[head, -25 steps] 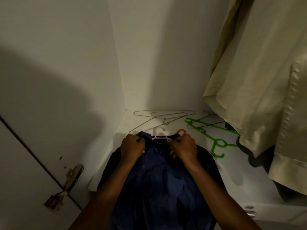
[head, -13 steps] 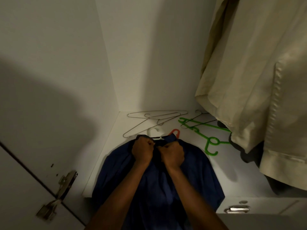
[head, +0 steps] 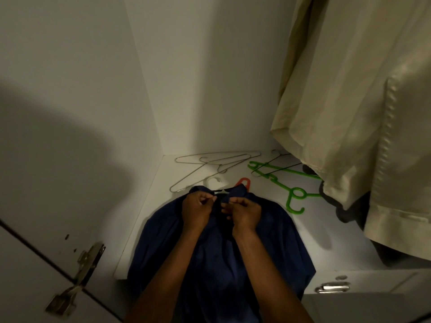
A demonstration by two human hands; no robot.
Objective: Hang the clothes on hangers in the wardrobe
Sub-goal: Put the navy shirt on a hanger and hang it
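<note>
Now the blue shirt [head: 217, 243] lies spread on the wardrobe floor [head: 331, 234], its collar at the far end and its tail hanging over the near edge. A white hanger [head: 213, 181] shows its hook just beyond the collar, so it seems to sit inside the shirt already. The left hand [head: 197, 212] and the right hand [head: 245, 212] are close together at the neck, fingers curled and pinching the two front edges of the cloth. This looks like fastening the top button. To do it well, hold both edges flat and level, work the button through without twisting the collar, and keep the hanger hook centred so the shirt hangs straight.

Compared with a second ago, the hands have come in from the shoulders of the shirt to meet at the middle of the collar, and they are slightly further apart than half a second back. Spare wire hangers [head: 210, 164] and a green hanger [head: 293, 194] lie on the far floor, an orange hook [head: 243, 181] beside the collar, and a cream garment [head: 349, 113] hangs at the right.
</note>
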